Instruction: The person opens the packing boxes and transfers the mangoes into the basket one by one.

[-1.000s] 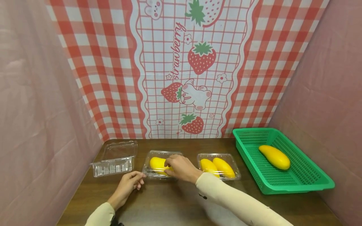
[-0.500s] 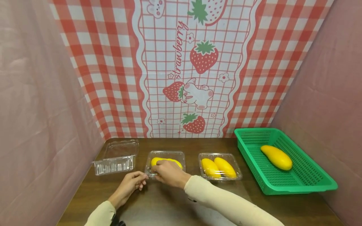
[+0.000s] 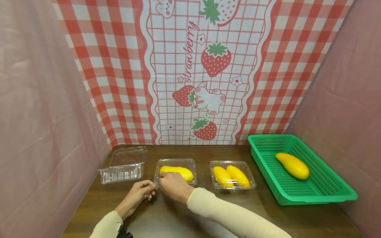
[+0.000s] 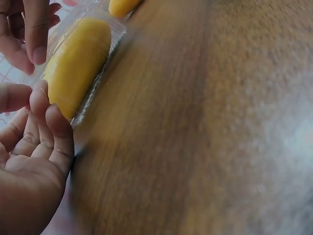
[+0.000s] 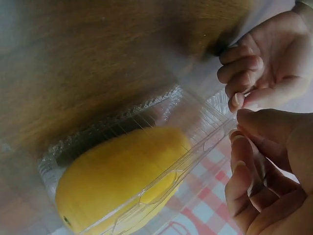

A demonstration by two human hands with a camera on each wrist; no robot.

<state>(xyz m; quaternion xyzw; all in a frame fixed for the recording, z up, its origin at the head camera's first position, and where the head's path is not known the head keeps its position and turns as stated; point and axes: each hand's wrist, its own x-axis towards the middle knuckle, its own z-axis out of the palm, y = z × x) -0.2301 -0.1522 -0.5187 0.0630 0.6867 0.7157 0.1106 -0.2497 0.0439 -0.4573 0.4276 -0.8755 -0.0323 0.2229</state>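
A clear plastic clamshell container (image 3: 178, 160) with a yellow mango (image 3: 182, 172) inside stands at the middle of the table. At its front left corner my left hand (image 3: 137, 195) pinches the rim between thumb and forefinger, the other fingers loosely curled. Right beside it, my right hand (image 3: 175, 186) grips the same corner's edge with thumb and fingertips, covering part of the mango in the head view. From the right wrist camera both hands meet at the container's corner (image 5: 215, 132), and the mango (image 5: 122, 176) lies beneath the transparent plastic.
To the right, a similar container (image 3: 251, 181) holds two mangoes (image 3: 237, 176). An open clear container (image 3: 121, 174) stands at left with its lid raised. A green basket (image 3: 315, 199) with one mango (image 3: 293, 166) sits at far right. A checkered cloth (image 3: 125, 82) hangs behind the table.
My right hand has moved left, from over the mango to the container's front left corner, uncovering more of the mango. My left hand has stayed at that corner.
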